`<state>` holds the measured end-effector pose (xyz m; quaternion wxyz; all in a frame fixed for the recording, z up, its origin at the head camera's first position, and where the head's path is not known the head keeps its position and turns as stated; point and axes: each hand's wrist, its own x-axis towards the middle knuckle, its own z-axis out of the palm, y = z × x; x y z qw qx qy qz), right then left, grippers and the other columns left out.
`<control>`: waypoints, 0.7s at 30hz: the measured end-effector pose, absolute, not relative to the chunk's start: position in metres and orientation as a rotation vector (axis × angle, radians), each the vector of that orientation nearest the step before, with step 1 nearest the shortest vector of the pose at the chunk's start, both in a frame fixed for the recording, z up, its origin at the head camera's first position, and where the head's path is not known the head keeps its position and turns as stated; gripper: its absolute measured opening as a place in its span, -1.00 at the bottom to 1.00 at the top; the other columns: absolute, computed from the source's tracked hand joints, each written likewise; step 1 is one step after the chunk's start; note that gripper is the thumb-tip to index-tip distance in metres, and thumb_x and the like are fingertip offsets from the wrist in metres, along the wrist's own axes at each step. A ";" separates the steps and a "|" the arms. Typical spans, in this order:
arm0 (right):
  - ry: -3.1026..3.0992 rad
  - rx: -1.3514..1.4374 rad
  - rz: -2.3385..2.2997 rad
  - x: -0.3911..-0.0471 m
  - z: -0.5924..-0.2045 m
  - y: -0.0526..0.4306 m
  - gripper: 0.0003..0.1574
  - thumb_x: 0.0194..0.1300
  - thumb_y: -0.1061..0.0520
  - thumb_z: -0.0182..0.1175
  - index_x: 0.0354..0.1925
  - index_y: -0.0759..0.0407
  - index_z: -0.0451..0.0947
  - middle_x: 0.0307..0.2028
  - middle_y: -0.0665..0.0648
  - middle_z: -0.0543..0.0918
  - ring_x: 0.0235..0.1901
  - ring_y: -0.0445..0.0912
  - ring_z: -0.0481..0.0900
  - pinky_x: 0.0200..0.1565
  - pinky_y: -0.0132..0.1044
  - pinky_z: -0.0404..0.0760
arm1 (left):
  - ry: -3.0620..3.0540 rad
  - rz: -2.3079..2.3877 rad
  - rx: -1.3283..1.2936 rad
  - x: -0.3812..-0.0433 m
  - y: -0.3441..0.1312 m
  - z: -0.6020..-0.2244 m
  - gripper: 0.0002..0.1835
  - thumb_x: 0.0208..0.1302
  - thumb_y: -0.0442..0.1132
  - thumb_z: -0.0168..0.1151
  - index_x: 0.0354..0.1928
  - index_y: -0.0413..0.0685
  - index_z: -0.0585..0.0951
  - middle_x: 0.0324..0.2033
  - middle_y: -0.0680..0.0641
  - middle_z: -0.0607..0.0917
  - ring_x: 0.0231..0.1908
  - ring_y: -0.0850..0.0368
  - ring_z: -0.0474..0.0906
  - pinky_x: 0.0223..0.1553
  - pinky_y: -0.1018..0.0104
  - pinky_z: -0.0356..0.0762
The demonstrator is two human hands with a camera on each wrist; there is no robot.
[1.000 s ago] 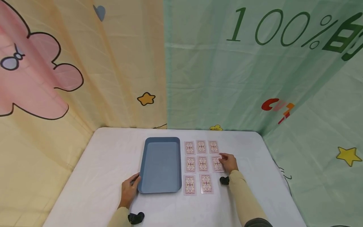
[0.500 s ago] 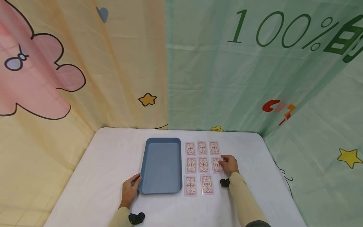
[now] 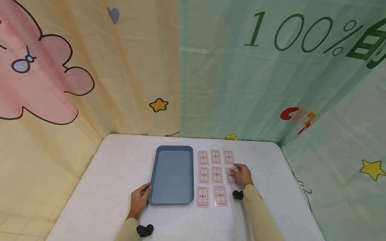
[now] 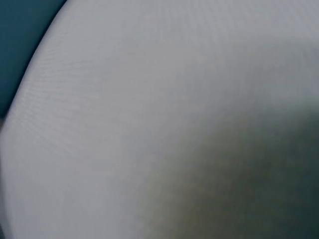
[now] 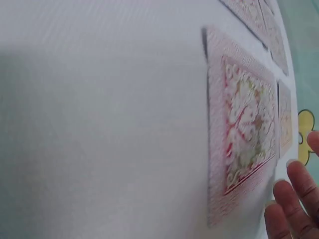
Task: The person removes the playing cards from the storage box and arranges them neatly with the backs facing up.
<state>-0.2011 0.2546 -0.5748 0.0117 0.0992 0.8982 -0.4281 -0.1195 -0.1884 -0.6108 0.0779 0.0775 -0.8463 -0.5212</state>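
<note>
Several playing cards lie back up in rows, their red-patterned backs showing. My right hand (image 3: 243, 174) is over the right-hand card of the middle row (image 3: 230, 177) and hides part of it. In the right wrist view its fingers (image 5: 294, 204) look relaxed and apart beside a card (image 5: 249, 124), with nothing between them. To the left lies a blue-grey rectangular tray (image 3: 172, 177) with a raised rim. My left hand (image 3: 139, 201) touches the tray's lower left edge with thumb and index finger; its other fingers are hidden. The left wrist view is mostly blurred.
A white-covered table (image 3: 120, 167) carries everything. A patterned curtain (image 3: 135, 67) rises behind it, yellow on the left and green on the right. Two more cards make the front row, the right one being this card (image 3: 220, 195).
My right hand has shifted slightly at the right-hand middle card, its fingers lying a little further over it. The left hand stays at the tray. The head view has moved slightly.
</note>
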 end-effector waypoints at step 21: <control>2.830 -0.019 -1.132 -0.217 -0.538 0.216 -0.13 0.26 -0.06 0.29 0.38 0.28 0.24 0.38 0.45 0.17 0.38 0.34 0.06 0.30 0.33 0.04 | -2.749 -1.509 0.166 -0.141 -0.194 -0.589 -0.31 0.35 0.00 0.20 0.35 -0.31 0.32 0.18 -0.34 0.50 0.16 -0.21 0.41 0.10 -0.05 0.45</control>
